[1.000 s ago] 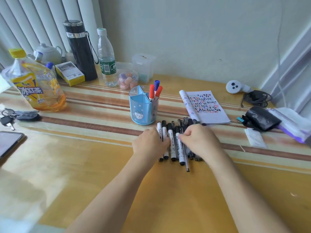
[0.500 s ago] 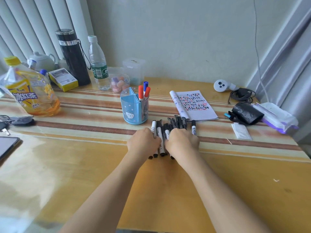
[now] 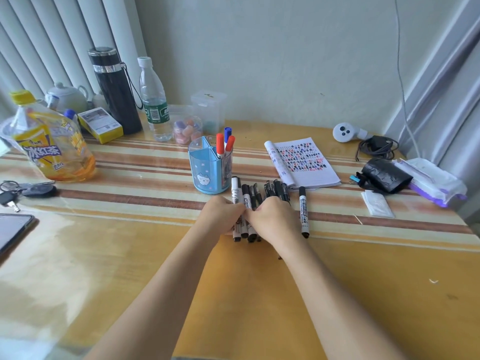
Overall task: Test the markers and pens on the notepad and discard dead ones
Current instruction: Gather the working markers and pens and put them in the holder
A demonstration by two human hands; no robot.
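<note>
A: Where are the hands?
B: Left hand [image 3: 223, 214] and right hand [image 3: 275, 219] meet, each grip curled tight over the black markers [image 3: 246, 198] lying on the tabletop [image 3: 130, 255].
A: And to the right?
B: A lone marker [image 3: 303, 211] lies apart, near the open notepad [image 3: 306, 162].

The picture is bright, with soft daylight from the side of the blinds [image 3: 39, 48] at the far left. The glossy desk [image 3: 130, 268] carries a wide pale glare at the near left. Shadows are weak and soft-edged. The blinds and the curtain [image 3: 441, 74] at the right lean outward from wide-angle distortion. Fine details look slightly soft.
</note>
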